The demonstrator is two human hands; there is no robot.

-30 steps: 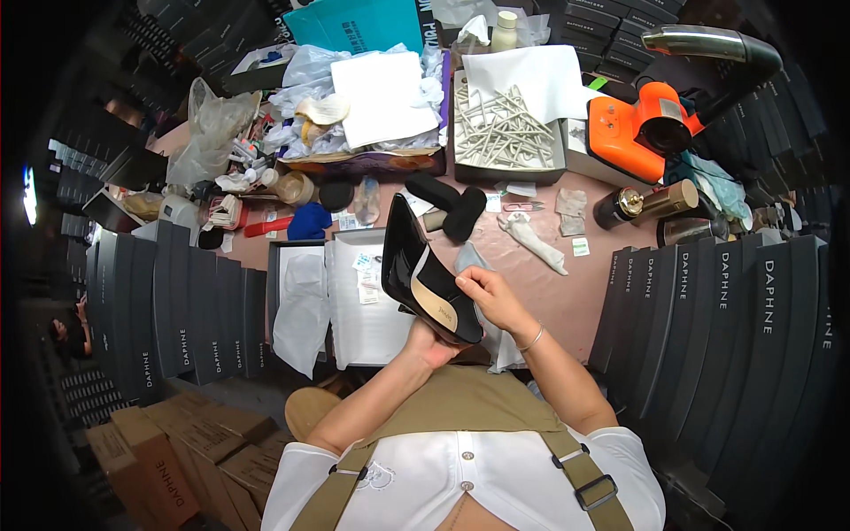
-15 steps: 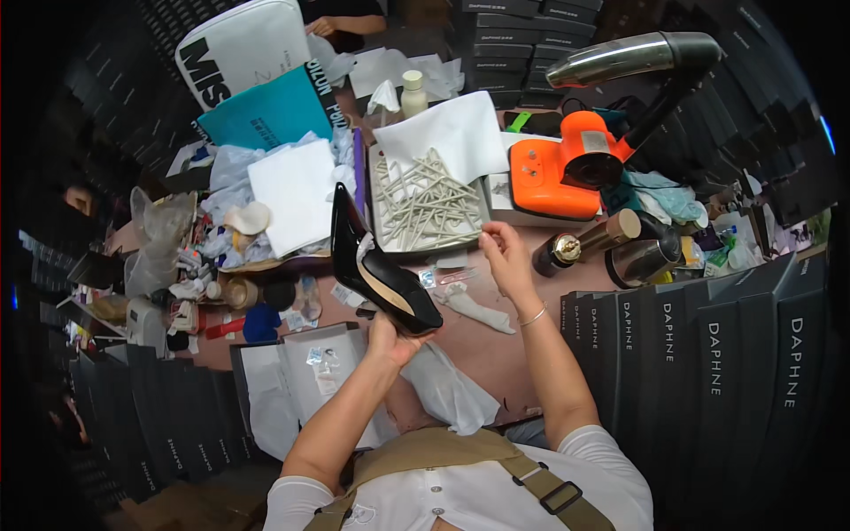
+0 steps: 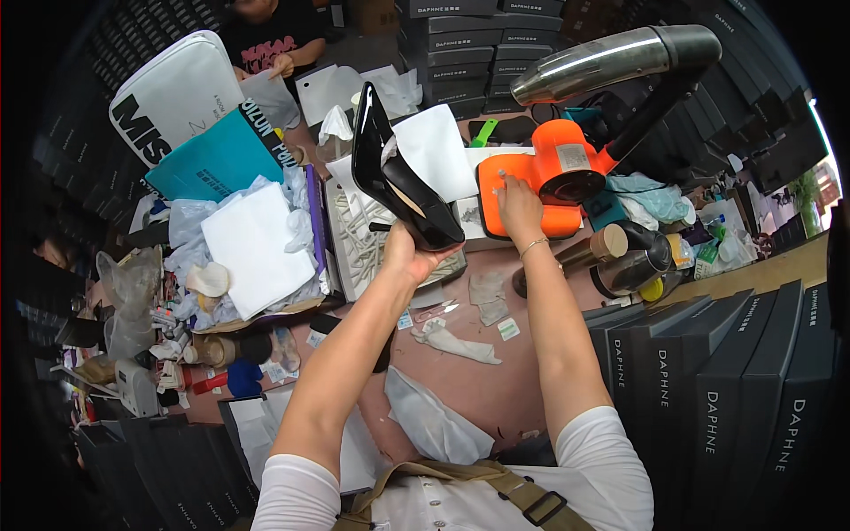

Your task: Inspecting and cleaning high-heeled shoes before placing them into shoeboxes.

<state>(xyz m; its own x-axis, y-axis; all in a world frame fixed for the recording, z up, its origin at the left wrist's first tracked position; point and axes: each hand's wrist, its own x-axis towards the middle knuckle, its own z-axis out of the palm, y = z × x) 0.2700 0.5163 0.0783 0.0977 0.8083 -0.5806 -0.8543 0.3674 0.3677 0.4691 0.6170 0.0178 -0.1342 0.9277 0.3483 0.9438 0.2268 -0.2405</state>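
Observation:
A black patent high-heeled pump (image 3: 403, 181) rests in my left hand (image 3: 412, 258), whose fingers wrap its heel end from below. The shoe's pointed toe tilts up and away over a tray of white sticks (image 3: 354, 239), and white paper shows inside it. My right hand (image 3: 519, 208) reaches onto the flat top of an orange hot-air blower (image 3: 496, 199), fingers pinched at a small metal switch (image 3: 502, 174). A wide metal nozzle (image 3: 611, 62) curves over from the blower. Part of the pinch is hidden behind my own fingers.
Dark shoe boxes (image 3: 708, 363) stand in rows at right and lower left. A carton with white sheets (image 3: 258, 252) is at left. Crumpled paper (image 3: 434, 416) lies on the pink table. Brown bottles (image 3: 611, 243) stand by the blower. Another person (image 3: 279, 44) works across the table.
My left hand has carried the pump forward, over the tray of sticks. My right hand has moved from beside the tray onto the blower's switch. The view has shifted, showing the person opposite more fully.

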